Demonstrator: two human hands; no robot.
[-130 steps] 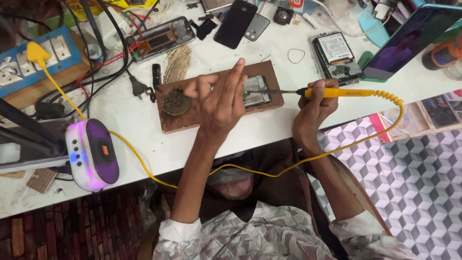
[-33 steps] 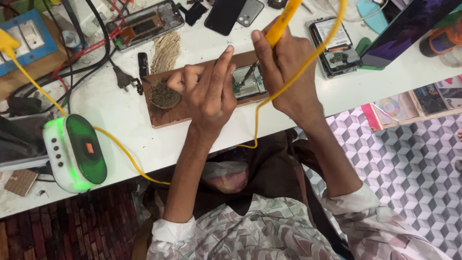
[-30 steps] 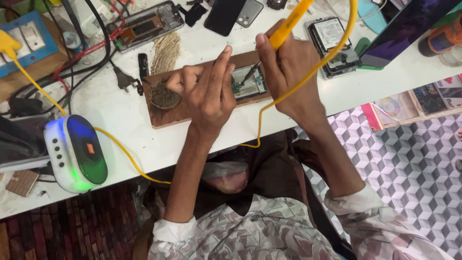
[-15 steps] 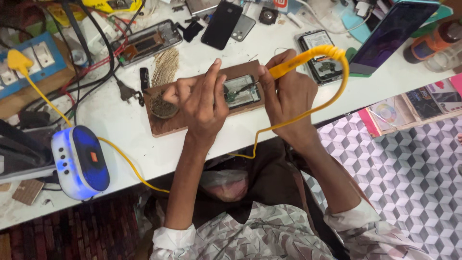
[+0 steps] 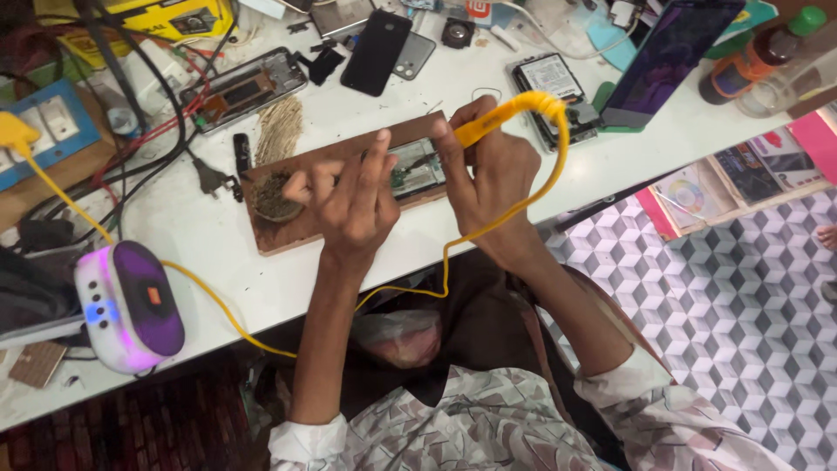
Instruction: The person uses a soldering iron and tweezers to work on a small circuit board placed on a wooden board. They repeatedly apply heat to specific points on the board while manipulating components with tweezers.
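My right hand (image 5: 488,179) grips a yellow soldering iron (image 5: 501,118), its tip down on a small circuit board (image 5: 417,170). The board lies on a brown wooden block (image 5: 301,231) on the white table (image 5: 218,279). My left hand (image 5: 349,196) rests over the block just left of the board, two fingers stretched towards it and the others curled. I cannot tell whether it pinches anything. A round tuft of brass cleaning wool (image 5: 273,196) sits at the block's left end. The iron's yellow cord (image 5: 471,240) loops down off the table edge.
A glowing purple speaker (image 5: 131,305) stands at the near left. Opened phones (image 5: 244,87), a black phone (image 5: 377,51), a battery module (image 5: 551,83), a tablet (image 5: 667,52) and tangled cables (image 5: 131,148) crowd the far side. A blue switch board (image 5: 35,139) lies far left. Patterned floor lies to the right.
My right hand brought the iron from out at the right across to the board, lifted steeply for a while, then lowered its tip. The speaker's light changed colour. My left hand stayed on the block.
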